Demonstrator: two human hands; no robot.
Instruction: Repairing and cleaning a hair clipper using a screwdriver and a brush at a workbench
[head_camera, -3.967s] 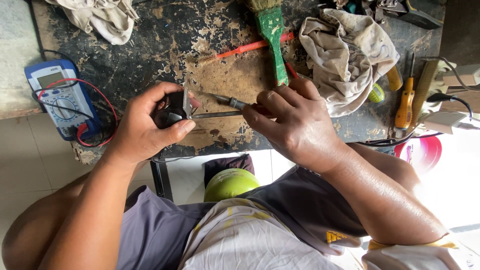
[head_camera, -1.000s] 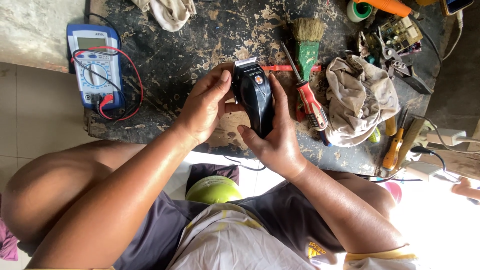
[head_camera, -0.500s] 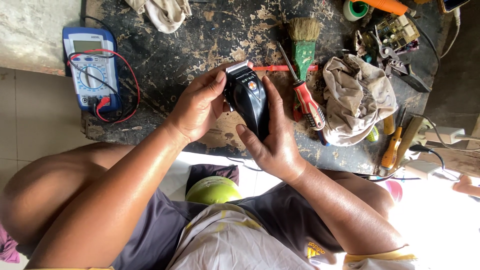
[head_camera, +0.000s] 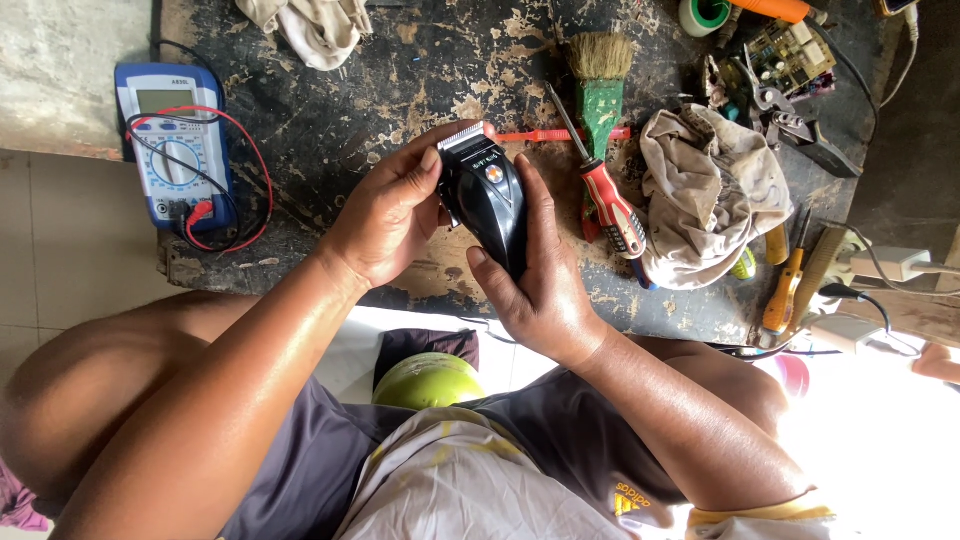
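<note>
Black hair clipper (head_camera: 487, 205) was held above the surface (head_camera: 330, 110), blade end up. Left hand (head_camera: 385, 215) gripped its upper side; right hand (head_camera: 540, 270) cradled the body. Hard, smooth casing, probably slippery, moderately heavy; best held mid-body, clear of the toothed blade. Red-handled screwdriver (head_camera: 610, 205) lay just right of the clipper.

Hair clipper (head_camera: 487, 200): underside hidden by right hand (head_camera: 545, 285) and left hand (head_camera: 385, 215). Rag (head_camera: 315, 25) cut off at top edge. Circuit board (head_camera: 790, 55) detail too small to tell.
</note>
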